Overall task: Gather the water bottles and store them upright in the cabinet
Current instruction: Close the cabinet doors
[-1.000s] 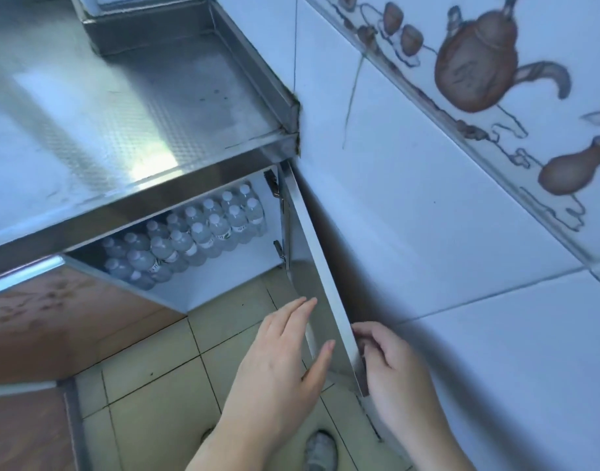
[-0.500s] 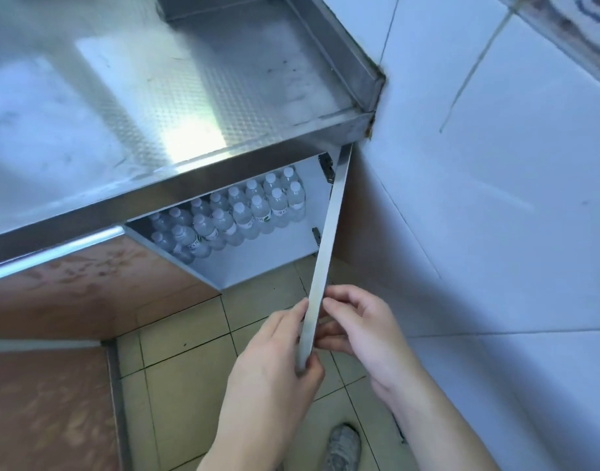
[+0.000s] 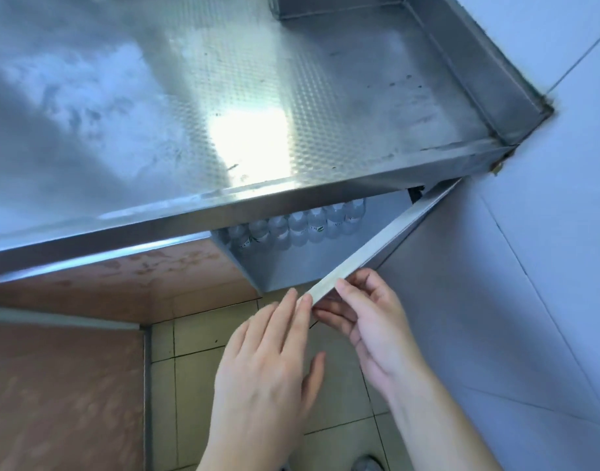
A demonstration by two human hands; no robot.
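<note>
Swinging further shut — cabinet door [image 3: 376,248] between both hands, bottles [image 3: 298,227] half-hidden.

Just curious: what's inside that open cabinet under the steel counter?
Inside the cabinet, a row of upright water bottles; the counter hides anything behind.

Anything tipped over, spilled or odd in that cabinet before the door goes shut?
Nothing stands out. The water bottles stand upright in rows inside the cabinet, none visibly tipped or leaking. The door is ajar, with both hands at its edge.
</note>
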